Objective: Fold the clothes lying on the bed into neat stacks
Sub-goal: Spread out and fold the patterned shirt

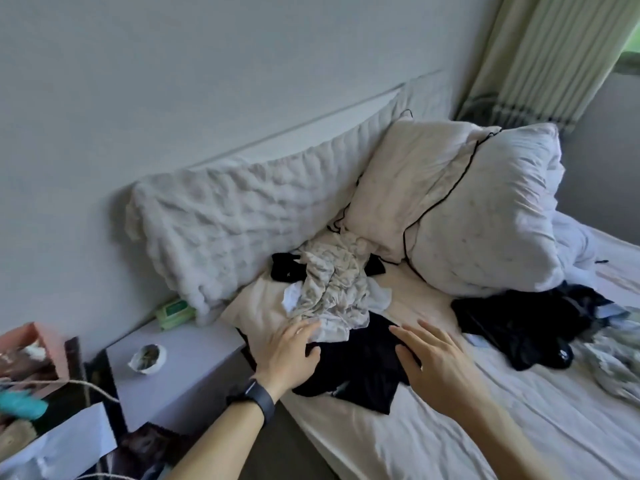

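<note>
A black garment (360,362) lies crumpled on the white bed sheet (450,427) near the bed's left edge. My left hand (287,355), with a dark band on its wrist, rests flat on its left side, fingers spread. My right hand (433,362) hovers open over its right side, holding nothing. Just beyond lies a crumpled white patterned garment (332,289) on a small heap with another black piece (285,268). A second dark pile (526,327) sits to the right, with pale green and white clothes (613,358) at the frame's edge.
Two big white pillows (467,209) and a padded white headboard cushion (235,223) stand against the wall. A pale bedside table (180,368) at the left holds a small bowl (147,358) and a green pack (175,311). Bags and clutter fill the lower left.
</note>
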{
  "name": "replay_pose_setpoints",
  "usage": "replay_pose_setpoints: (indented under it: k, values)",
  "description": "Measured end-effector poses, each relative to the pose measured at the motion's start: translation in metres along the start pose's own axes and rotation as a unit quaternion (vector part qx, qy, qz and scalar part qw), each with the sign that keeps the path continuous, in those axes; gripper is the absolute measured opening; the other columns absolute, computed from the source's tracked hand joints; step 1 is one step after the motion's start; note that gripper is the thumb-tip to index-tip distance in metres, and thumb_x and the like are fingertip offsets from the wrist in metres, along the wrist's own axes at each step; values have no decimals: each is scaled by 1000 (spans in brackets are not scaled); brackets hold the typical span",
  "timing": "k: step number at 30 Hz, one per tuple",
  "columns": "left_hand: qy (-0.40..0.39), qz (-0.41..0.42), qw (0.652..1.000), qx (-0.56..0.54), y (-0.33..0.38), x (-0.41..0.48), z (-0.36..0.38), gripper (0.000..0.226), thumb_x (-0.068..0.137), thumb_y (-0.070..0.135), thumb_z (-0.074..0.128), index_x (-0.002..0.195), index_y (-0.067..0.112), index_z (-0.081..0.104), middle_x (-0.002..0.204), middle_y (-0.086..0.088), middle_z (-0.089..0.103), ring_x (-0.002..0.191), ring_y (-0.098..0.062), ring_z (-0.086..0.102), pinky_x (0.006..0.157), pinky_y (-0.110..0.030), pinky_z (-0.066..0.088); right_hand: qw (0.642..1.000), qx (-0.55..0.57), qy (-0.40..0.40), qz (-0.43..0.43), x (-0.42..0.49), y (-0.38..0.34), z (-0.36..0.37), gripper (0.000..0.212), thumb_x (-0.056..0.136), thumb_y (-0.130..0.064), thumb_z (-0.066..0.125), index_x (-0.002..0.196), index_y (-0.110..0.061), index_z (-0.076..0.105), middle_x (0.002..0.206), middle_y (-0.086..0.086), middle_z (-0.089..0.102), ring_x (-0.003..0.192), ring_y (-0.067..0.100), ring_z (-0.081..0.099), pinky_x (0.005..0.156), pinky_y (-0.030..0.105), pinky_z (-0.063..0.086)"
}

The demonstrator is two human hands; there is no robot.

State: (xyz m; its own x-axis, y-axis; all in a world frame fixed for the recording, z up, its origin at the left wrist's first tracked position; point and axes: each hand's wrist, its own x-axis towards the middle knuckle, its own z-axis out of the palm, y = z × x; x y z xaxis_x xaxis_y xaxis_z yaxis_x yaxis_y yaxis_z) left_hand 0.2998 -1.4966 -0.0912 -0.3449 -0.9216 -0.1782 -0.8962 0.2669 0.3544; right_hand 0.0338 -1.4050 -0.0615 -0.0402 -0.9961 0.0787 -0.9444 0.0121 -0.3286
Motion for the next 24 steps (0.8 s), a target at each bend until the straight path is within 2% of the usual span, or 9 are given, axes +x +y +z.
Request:
replay_pose_setpoints:
  k: [2, 5, 8, 11, 16, 20, 24]
  values:
    - [-46, 13, 999, 4, -8, 21, 9, 54, 99, 39, 45, 152, 35, 35, 157, 14, 34, 146, -12, 28, 118, -36, 25, 999, 9, -31, 43, 9, -1, 23, 57, 98, -54, 22, 140, -40, 56, 142, -15, 58, 144, 19, 42, 115, 38, 35]
    - [-116, 26, 993, 29, -23, 50, 30, 54, 99, 43, 43, 152, 37, 33, 156, 13, 36, 145, -14, 30, 116, -41, 27, 990, 15, -97, 99, 20, 1, 55, 49, 104, -49, 25, 148, -43, 45, 152, -17, 47, 151, 15, 28, 120, 32, 22]
    - [-175, 30, 982, 58, -38, 72, 52, 56, 98, 45, 42, 152, 39, 31, 155, 12, 37, 144, -16, 32, 115, -44, 28, 981, 28, -137, 136, 29, 4, 87, 44, 107, -45, 33, 149, -43, 43, 153, -17, 46, 151, 15, 26, 120, 31, 22]
    - [-216, 27, 973, 75, -49, 92, 71, 56, 99, 45, 41, 153, 38, 30, 158, 9, 34, 146, -18, 29, 117, -47, 26, 970, 42, -178, 161, 41, 13, 117, 45, 107, -45, 31, 151, -42, 40, 155, -18, 43, 152, 16, 25, 121, 31, 22]
    - [-246, 5, 965, 92, -64, 123, 98, 56, 100, 45, 42, 154, 38, 30, 159, 7, 33, 146, -19, 28, 119, -45, 24, 952, 72, -238, 176, 66, 29, 169, 46, 108, -44, 29, 153, -39, 37, 157, -16, 40, 152, 19, 23, 121, 34, 21]
    - [-264, -5, 958, 112, -75, 156, 121, 58, 97, 46, 44, 153, 38, 29, 156, 6, 34, 144, -20, 32, 117, -42, 28, 932, 96, -287, 201, 89, 49, 216, 48, 108, -42, 29, 155, -37, 35, 162, -7, 33, 154, 23, 20, 123, 37, 20]
    - [-283, 4, 949, 141, -82, 211, 141, 59, 97, 45, 46, 153, 35, 30, 159, 1, 27, 146, -25, 27, 118, -42, 27, 910, 93, -320, 245, 116, 69, 267, 51, 106, -45, 31, 157, -38, 27, 169, 1, 16, 155, 29, 10, 124, 47, 18]
